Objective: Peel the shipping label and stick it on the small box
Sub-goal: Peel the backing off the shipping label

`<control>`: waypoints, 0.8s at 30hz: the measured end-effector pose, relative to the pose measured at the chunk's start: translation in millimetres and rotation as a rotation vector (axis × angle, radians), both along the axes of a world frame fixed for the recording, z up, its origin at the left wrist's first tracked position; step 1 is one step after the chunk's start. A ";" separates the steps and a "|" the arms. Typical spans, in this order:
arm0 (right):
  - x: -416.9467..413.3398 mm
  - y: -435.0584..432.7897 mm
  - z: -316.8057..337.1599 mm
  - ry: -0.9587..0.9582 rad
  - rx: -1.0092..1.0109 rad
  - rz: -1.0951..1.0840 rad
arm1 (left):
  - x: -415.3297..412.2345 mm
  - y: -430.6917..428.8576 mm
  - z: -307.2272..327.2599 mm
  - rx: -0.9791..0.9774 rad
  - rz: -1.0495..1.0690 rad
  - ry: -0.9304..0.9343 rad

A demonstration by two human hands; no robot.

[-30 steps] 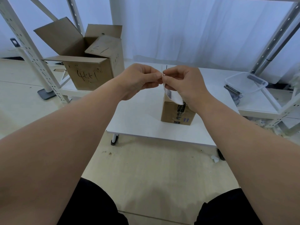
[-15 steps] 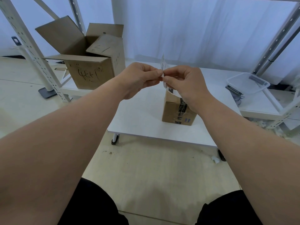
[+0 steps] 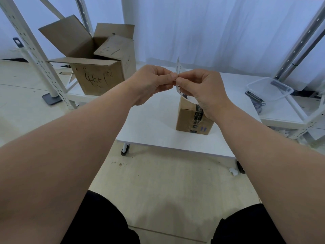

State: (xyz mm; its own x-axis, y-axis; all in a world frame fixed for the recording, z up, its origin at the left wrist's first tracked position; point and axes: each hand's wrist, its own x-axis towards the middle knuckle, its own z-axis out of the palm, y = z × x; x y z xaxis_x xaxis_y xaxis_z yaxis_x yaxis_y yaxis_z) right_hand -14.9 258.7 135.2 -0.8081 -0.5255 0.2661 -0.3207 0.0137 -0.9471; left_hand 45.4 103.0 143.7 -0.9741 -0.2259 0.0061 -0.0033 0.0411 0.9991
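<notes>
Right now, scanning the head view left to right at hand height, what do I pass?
Large open cardboard box → left hand → right hand → clear plastic tub. The shipping label and small box overlap the right hand, so they are left unplaced.

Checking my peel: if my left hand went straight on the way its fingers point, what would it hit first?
The left hand points sideways into the label it pinches; just past that, the right hand, apparently at the same depth.
</notes>
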 end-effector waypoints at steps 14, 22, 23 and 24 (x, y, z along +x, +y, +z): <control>-5.3 -1.0 -5.0 0.026 0.066 -0.011 | 2.9 4.0 4.4 -0.063 0.094 -0.007; 0.8 -4.5 -7.3 0.272 0.254 -0.061 | -1.1 4.7 2.6 -0.276 0.157 -0.052; 0.7 -4.6 -5.2 0.231 0.207 -0.075 | -0.6 4.1 2.9 -0.315 0.142 -0.071; 0.2 -4.1 -2.5 0.193 0.168 -0.085 | 0.6 3.6 3.7 -0.367 0.118 -0.100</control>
